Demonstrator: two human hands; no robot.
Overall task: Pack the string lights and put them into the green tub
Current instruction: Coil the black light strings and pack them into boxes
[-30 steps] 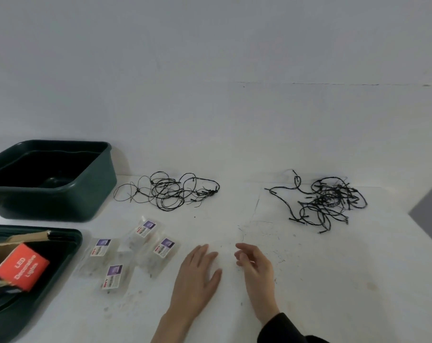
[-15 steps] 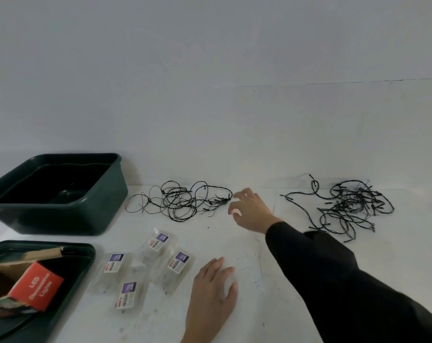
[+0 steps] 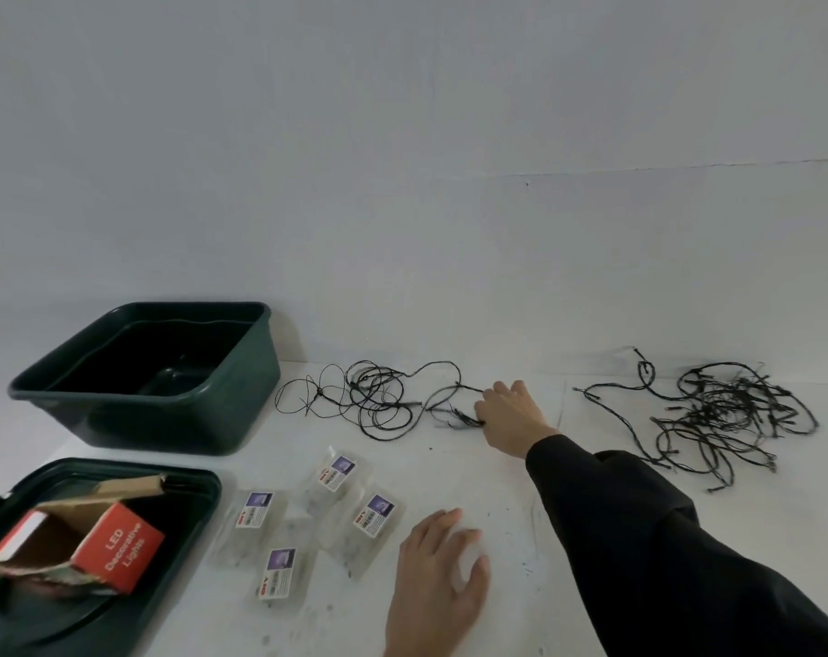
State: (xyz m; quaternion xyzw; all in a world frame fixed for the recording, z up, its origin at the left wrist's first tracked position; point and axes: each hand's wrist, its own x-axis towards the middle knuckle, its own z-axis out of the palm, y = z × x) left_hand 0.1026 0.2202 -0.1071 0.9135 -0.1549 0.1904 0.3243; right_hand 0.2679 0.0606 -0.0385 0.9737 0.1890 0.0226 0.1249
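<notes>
Two tangles of black string lights lie at the back of the white table: the left tangle (image 3: 374,400) in the middle and the right tangle (image 3: 729,414) farther right. My right hand (image 3: 509,414) reaches out and pinches the right end of the left tangle. My left hand (image 3: 438,571) rests flat on the table near the front, fingers spread. The green tub (image 3: 165,419) stands empty at the back left.
A green lid (image 3: 184,486) lies at the front left with an open red "LED Decorative Lights" box (image 3: 104,547) on it. Several clear plastic packets (image 3: 336,486) with labels lie between the lid and my left hand. A grey wall rises behind the table.
My right hand moved from the table's front out to the left tangle and closed on its right end, which has shifted slightly. The camera view shifted left and down.
</notes>
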